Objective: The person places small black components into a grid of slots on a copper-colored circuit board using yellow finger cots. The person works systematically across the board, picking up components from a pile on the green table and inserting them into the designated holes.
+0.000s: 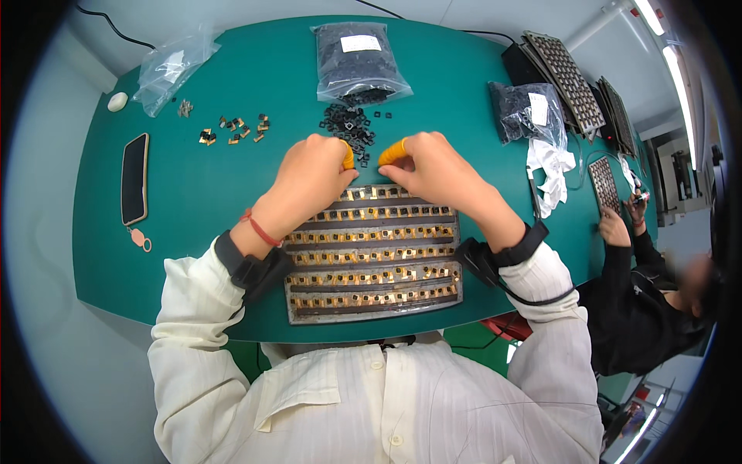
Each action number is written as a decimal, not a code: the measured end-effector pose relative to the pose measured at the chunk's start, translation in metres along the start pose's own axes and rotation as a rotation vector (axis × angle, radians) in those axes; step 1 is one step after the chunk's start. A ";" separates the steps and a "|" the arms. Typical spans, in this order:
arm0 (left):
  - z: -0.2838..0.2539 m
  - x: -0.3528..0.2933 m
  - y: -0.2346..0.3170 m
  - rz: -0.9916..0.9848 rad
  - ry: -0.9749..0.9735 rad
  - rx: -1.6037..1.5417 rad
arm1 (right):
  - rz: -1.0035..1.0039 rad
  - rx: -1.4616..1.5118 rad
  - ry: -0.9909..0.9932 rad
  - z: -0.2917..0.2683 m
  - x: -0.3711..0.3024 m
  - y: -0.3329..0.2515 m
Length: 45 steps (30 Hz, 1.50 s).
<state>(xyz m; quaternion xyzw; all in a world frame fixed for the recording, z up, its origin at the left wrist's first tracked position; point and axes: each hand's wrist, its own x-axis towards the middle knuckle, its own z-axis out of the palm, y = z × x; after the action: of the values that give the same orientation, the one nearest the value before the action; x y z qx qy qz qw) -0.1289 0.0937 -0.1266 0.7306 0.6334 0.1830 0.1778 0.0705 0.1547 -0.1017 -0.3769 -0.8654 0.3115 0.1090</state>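
Observation:
My left hand [313, 174] and my right hand [433, 166] hover at the far edge of a metal tray [379, 315], each wearing a yellow finger cot. The fingers of both are curled in and closed; whatever they pinch is too small or hidden to name. Across the tray run several rows of small brass-coloured pieces [371, 256], many topped with black squares. Just beyond my fingertips is a loose pile of small black square parts [349, 124]. It spills from the mouth of a clear bag [359, 66] full of dark parts.
Left of the pile lie several brass-and-black pieces [236, 130], a phone [134, 178] and a crumpled clear bag [174, 71]. On the right are another bag of black parts [525, 112], white cloth [553, 178] and stacked trays [564, 81]. A co-worker [645, 301] handles a tray there.

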 end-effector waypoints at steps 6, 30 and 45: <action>-0.004 -0.010 -0.001 0.113 0.096 0.224 | 0.042 -0.030 0.028 0.024 0.024 0.001; 0.000 0.000 -0.005 0.011 0.104 0.054 | 0.069 -0.016 0.032 0.016 0.013 0.002; 0.005 -0.031 0.028 0.388 -0.057 -0.055 | -0.016 -0.057 0.049 0.024 0.020 0.009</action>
<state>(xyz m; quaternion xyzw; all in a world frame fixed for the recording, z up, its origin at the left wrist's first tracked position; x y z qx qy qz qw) -0.1069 0.0591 -0.1186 0.8388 0.4699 0.2103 0.1772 0.0518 0.1626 -0.1263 -0.3805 -0.8739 0.2768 0.1219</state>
